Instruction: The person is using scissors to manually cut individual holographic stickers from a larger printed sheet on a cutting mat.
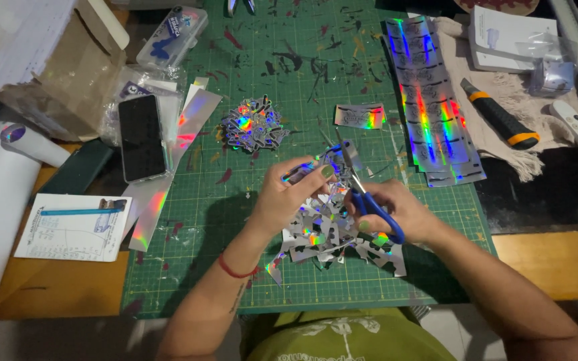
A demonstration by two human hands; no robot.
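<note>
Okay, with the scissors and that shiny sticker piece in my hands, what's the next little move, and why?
Probably close the blue-handled scissors a little further along the sticker's outline. The right hand has the blades up against the holographic piece pinched in the left hand, and offcuts lie underneath.

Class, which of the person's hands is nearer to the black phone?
Left. The left hand is just right of the phone; the right hand, gripping blue scissors, lies farther right.

A single head-worn camera looks steeply down, close over the green cutting mat (249, 267).
</note>
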